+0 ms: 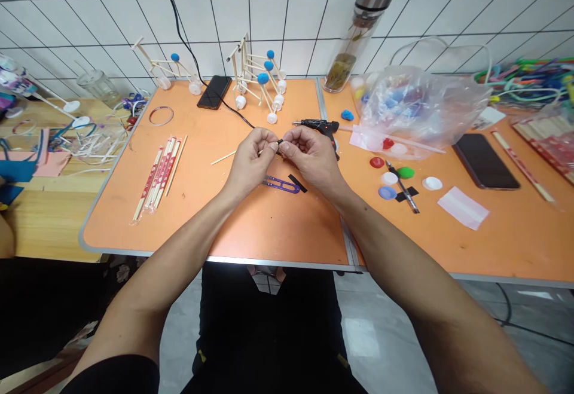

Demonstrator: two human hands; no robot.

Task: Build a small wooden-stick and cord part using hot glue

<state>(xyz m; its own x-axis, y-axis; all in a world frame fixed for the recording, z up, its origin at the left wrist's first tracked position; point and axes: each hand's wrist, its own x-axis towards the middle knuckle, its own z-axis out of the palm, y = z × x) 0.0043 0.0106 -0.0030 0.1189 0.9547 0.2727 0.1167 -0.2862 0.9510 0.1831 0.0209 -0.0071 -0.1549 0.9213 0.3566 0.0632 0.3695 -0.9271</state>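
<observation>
Both my hands meet over the middle of the orange table (278,232). My left hand (251,158) is closed in a pinch on a thin wooden stick (223,157) that juts out to its left. My right hand (310,153) is closed too, pinching a small black piece at the stick's end, between the two hands. Just below the hands, purple thread snips (281,185) and a black strip (297,183) lie on the table. A black glue gun (319,125) lies just behind my right hand.
Wrapped chopsticks (160,176) lie at the left. Two stick models (258,83) and a phone (214,91) stand at the back. A plastic bag (415,110), bottle caps (389,177), a second phone (485,161) and a tall bottle (359,35) sit at the right.
</observation>
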